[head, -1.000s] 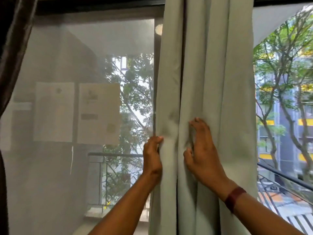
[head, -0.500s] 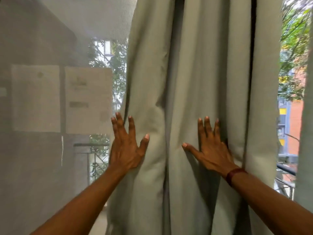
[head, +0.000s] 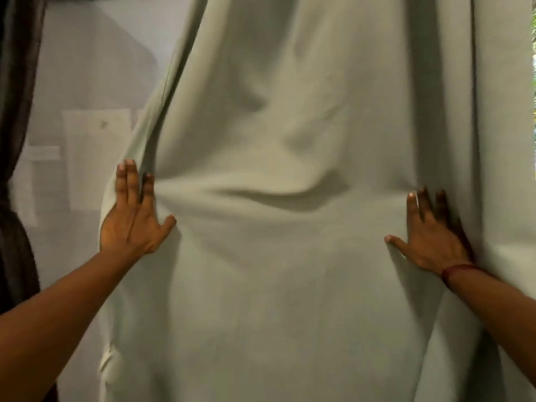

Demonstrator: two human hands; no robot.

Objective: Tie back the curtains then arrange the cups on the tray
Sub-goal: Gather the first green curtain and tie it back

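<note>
Presently, the pale grey-green curtain [head: 290, 285] fills most of the head view, hanging from the top of the frame to the bottom. Its hemmed left edge runs diagonally from upper centre down toward the left hand [head: 133, 219].

Left hand: laid flat on the fabric at that edge, fingers straight and close together, thumb spread toward the middle. It holds nothing; it presses on the cloth.

Right hand [head: 432, 236]: laid flat on the curtain beside a deep vertical fold, fingers straight, thumb spread toward the middle. It also grips nothing. A dark red wristband [head: 456, 271] sits on its wrist.

Between the hands the fabric sags in a broad horizontal crease.

Left of the curtain edge, a translucent mesh screen [head: 87, 68] is exposed, with pale paper sheets [head: 95, 158] showing through it. A dark brown curtain [head: 17, 111] hangs along the far left border. At the far right border a thin sliver of green foliage [head: 533, 82] is visible.
</note>
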